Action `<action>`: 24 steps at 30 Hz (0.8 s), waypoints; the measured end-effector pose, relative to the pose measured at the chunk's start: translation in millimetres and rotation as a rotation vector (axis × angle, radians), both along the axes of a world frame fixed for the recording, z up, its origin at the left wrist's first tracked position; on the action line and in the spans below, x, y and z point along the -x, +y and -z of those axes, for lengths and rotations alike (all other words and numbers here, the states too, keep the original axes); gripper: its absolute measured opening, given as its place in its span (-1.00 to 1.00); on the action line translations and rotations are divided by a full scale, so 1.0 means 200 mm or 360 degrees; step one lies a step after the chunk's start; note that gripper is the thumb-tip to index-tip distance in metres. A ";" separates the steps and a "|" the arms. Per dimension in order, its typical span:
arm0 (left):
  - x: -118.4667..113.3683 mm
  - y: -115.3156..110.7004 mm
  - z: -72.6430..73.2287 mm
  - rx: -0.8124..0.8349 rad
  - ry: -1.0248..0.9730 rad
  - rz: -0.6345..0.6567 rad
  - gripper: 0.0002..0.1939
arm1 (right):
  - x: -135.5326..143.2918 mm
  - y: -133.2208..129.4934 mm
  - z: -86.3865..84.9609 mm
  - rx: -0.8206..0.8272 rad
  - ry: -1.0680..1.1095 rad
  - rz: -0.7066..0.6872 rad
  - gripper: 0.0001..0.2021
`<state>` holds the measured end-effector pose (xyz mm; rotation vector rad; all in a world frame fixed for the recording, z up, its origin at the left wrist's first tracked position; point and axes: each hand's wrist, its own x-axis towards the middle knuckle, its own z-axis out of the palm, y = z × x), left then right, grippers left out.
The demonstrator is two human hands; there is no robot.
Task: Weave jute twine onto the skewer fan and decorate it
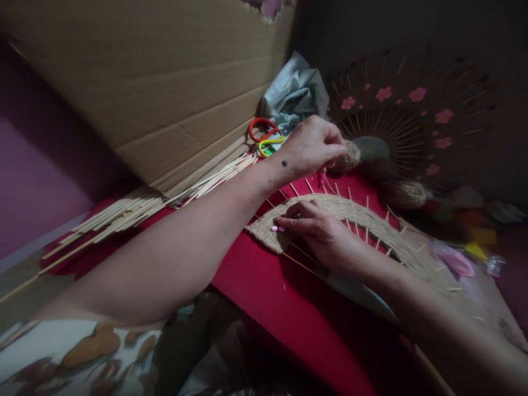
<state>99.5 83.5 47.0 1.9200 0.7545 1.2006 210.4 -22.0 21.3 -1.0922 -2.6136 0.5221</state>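
A woven twine fan with thin wooden sticks (264, 235) lies on a red cloth (264, 275). Near its left end sit small pink petal pieces (274, 228). My right hand (307, 220) rests on the weave, its fingertips pressed at the pink pieces; whether they grip one is too small to tell. Above the fan, my left hand (315, 144) is raised with its fingers pinched together, beside a ball of twine (348, 157). Something bright pink (324, 179) shows just below the left fingers; what the pinch holds is not clear.
Loose wooden sticks (119, 217) lie at the left, along a large cardboard sheet (165, 82). Scissors with red and yellow handles (264, 132) lie by a crumpled grey-blue cloth (297, 93). Behind stands a finished-looking fan with pink flowers (383, 94). A pink packet (456, 261) is at the right.
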 end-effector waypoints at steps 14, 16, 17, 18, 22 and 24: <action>0.00 0.00 -0.01 -0.0018 -0.0002 0.0004 -0.87 | -0.01 -0.02 -0.01 -0.0063 0.0131 0.0088 -0.65; 0.01 -0.01 -0.03 0.0024 -0.0008 0.0002 -0.87 | -0.01 -0.03 -0.03 -0.0043 0.0105 0.0118 -0.69; 0.02 -0.02 -0.04 0.0045 -0.0001 0.0014 -0.86 | -0.01 -0.04 -0.03 -0.0034 0.0093 0.0143 -0.70; 0.04 -0.04 -0.05 0.0054 0.0023 0.0028 -0.85 | -0.02 -0.04 -0.04 -0.0024 0.0084 0.0176 -0.71; 0.16 -0.17 -0.08 -0.0093 0.0346 -0.0070 -0.86 | -0.05 -0.07 -0.05 -0.0022 0.0075 0.0303 -0.67; 0.25 -0.25 -0.06 -0.0189 0.0572 -0.0166 -0.88 | -0.07 -0.09 -0.05 -0.0028 0.0060 0.0339 -0.67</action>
